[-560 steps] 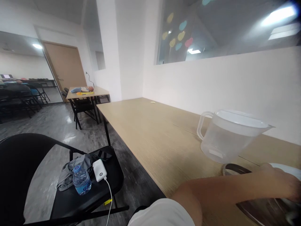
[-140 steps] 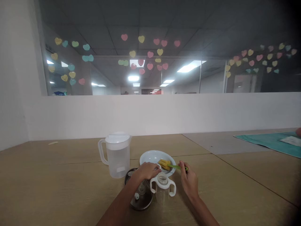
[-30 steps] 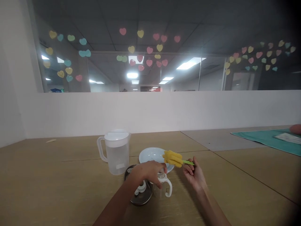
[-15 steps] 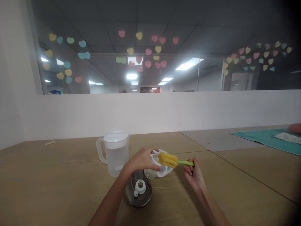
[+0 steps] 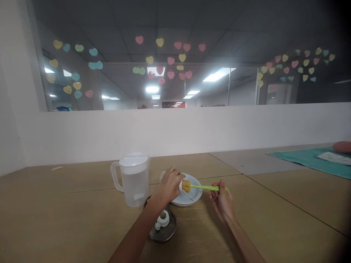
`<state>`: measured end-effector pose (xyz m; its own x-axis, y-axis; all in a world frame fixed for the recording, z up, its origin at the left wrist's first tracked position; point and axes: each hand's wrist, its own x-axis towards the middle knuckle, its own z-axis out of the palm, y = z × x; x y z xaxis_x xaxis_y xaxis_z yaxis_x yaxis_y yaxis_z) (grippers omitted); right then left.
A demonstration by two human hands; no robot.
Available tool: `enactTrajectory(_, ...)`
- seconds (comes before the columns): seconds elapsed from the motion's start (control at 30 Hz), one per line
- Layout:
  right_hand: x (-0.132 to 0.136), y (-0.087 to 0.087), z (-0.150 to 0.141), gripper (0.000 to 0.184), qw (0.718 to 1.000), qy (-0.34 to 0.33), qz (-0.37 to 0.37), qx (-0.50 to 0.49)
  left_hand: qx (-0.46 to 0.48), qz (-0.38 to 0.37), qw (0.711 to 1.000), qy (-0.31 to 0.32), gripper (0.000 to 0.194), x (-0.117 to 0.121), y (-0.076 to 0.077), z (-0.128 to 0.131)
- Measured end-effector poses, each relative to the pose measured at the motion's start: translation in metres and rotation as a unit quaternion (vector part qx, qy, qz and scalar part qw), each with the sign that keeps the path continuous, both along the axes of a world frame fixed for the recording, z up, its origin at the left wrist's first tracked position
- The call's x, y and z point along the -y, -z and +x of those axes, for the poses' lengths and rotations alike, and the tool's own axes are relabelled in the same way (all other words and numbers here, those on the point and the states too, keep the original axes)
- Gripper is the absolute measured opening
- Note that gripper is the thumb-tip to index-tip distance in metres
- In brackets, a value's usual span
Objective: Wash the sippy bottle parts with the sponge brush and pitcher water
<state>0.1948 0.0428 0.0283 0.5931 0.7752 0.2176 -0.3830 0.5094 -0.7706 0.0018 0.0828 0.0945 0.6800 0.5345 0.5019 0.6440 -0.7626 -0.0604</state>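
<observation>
My left hand (image 5: 170,186) is closed around a baby bottle, mostly hidden by the fingers; its white rim (image 5: 180,185) faces right. Closed on the green handle of a sponge bottle brush (image 5: 204,187), my right hand (image 5: 224,201) is to the right. The brush's yellow sponge head is partly inside the bottle's mouth. Below the bottle stands a white bowl (image 5: 189,202) on the table. Under my left forearm, a dark metal tray (image 5: 173,229) holds a white bottle collar with a teat (image 5: 163,218) and a small white weight beside it.
A lidded clear pitcher (image 5: 135,182) with a white label stands left of my hands. At the right lies a teal cloth (image 5: 301,159) with a white item (image 5: 333,158) and part of another person's hand (image 5: 342,147). A low wall (image 5: 175,131) with a window above backs the table.
The yellow sponge has gone from outside the bottle's mouth to partly inside it. My left hand has turned and covers the bottle more; my right hand moved slightly left.
</observation>
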Motion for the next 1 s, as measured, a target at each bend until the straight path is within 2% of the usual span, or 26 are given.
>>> enactTrajectory(0.17, 0.001, -0.001, -0.007, 0.046, 0.998, -0.054, -0.012, 0.04, 0.003, 0.006, 1.0, -0.01, 0.028, -0.003, 0.003, -0.001)
enactTrajectory(0.33, -0.001, 0.004, -0.01, 0.044, 0.993, -0.1, -0.031, 0.056, -0.009, -0.019, 1.0, 0.012, 0.038, 0.0, 0.003, 0.004)
enactTrajectory(0.5, -0.006, 0.007, 0.0, 0.031, 0.995, -0.012, -0.077, -0.062, -0.024, 0.014, 0.999, -0.017, 0.037, 0.003, 0.0, 0.005)
enactTrajectory(0.63, -0.011, 0.015, 0.016, 0.024, 0.987, 0.055, -0.11, -0.102, -0.057, 0.068, 0.995, -0.041, 0.028, 0.0, 0.002, 0.002)
enactTrajectory(0.77, -0.014, 0.027, 0.043, 0.023, 0.976, 0.13, -0.127, -0.12, -0.079, 0.093, 0.989, -0.086, 0.034, -0.008, 0.005, -0.005)
enactTrajectory(0.87, -0.016, 0.035, 0.06, 0.023, 0.971, 0.167, -0.142, -0.1, -0.016, 0.055, 0.994, -0.094, 0.047, -0.011, 0.004, -0.011)
enactTrajectory(1.0, -0.022, 0.045, 0.06, 0.016, 0.973, 0.166, -0.159, -0.011, 0.146, -0.054, 0.985, -0.08, 0.069, -0.003, -0.003, -0.01)
